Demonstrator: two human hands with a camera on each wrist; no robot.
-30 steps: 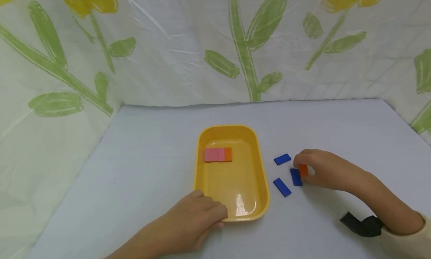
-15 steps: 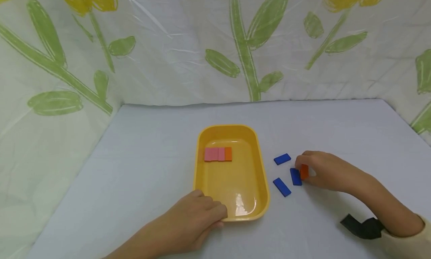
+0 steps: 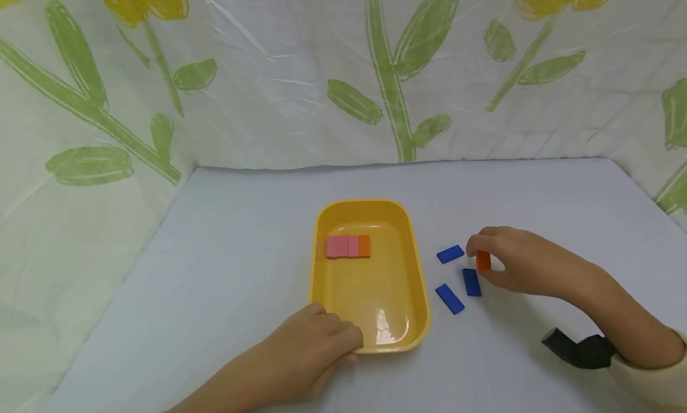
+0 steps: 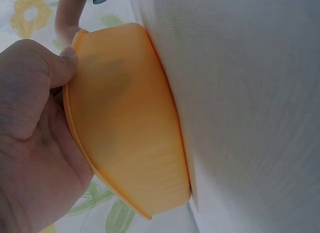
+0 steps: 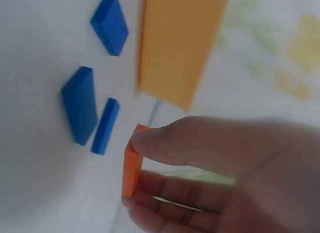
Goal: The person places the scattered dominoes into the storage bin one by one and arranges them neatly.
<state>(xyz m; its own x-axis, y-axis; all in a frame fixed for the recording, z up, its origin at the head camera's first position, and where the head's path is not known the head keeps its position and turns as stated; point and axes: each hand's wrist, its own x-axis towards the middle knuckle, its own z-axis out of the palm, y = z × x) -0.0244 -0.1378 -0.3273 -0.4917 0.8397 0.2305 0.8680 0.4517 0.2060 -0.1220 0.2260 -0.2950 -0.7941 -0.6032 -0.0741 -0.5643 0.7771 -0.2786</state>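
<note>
My left hand (image 3: pixel 313 354) grips the near rim of a yellow plastic tray (image 3: pixel 421 294), its thumb on the rim in the left wrist view. Between thumb and fingertips my right hand (image 3: pixel 528 261) pinches an orange rectangular tile (image 5: pixel 132 165), raised off the table just right of the tray. Three blue tiles lie close by: one upper left of that hand (image 3: pixel 449 254), one below it (image 3: pixel 472 282) and one nearest the tray's side (image 3: pixel 449 298). Inside the tray, pink tiles (image 3: pixel 337 247) and an orange tile (image 3: pixel 364 246) form a row against the left wall.
A pale cloth covers the tabletop (image 3: pixel 225 252). Behind it and at the sides hangs a white curtain (image 3: pixel 257 103) with green leaves and yellow flowers. A black strap (image 3: pixel 579 348) sticks out at the right wrist, beside a light sleeve (image 3: pixel 652 380).
My right hand has lifted the orange tile up from beside the middle blue tile, moving slightly away from me. The left hand and tray stay put.
</note>
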